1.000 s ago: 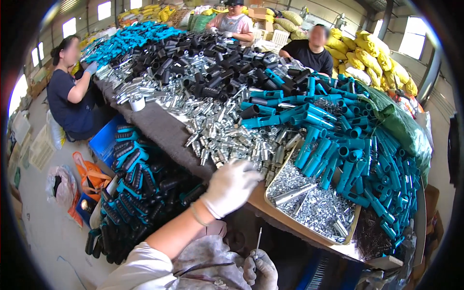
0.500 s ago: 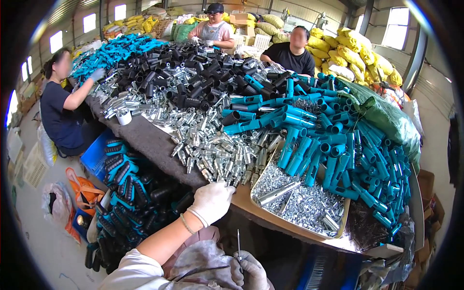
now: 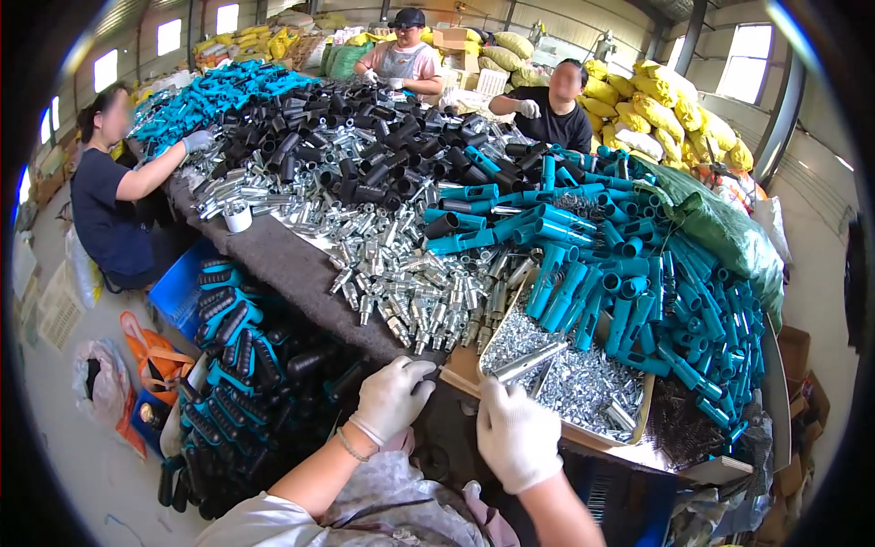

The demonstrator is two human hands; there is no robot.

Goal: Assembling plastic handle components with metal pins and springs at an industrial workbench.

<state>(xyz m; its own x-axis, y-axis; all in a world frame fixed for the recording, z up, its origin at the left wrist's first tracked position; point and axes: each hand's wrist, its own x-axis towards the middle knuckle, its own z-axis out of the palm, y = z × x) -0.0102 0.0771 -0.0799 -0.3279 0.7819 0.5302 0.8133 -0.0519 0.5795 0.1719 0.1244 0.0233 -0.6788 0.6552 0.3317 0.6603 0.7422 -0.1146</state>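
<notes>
Both my hands wear white gloves. My left hand (image 3: 394, 398) is in front of the table's near edge, thumb and fingers curled together; anything in them is too small to make out. To its right, my right hand (image 3: 519, 438) is at the near left corner of a shallow tray (image 3: 649, 410), fingers closed and their grip hidden. Just beyond its fingertips a silver metal tube (image 3: 529, 362) lies across the tray's small shiny metal pieces (image 3: 574, 397). Past my left hand spreads a heap of silver metal fittings (image 3: 415, 296).
Teal slotted tubes (image 3: 629, 301) pile up at the right, black sleeves (image 3: 383, 155) further back. A white cup (image 3: 237, 216) stands near the left edge. Black-and-teal handles (image 3: 232, 365) fill the space below, left. Three people sit or stand around the table; yellow sacks (image 3: 661, 100) are stacked behind.
My right hand has risen from my lap to the tray's corner; the thin metal rod it held no longer shows. My left hand has drawn back from the fittings. Co-workers' arms have shifted.
</notes>
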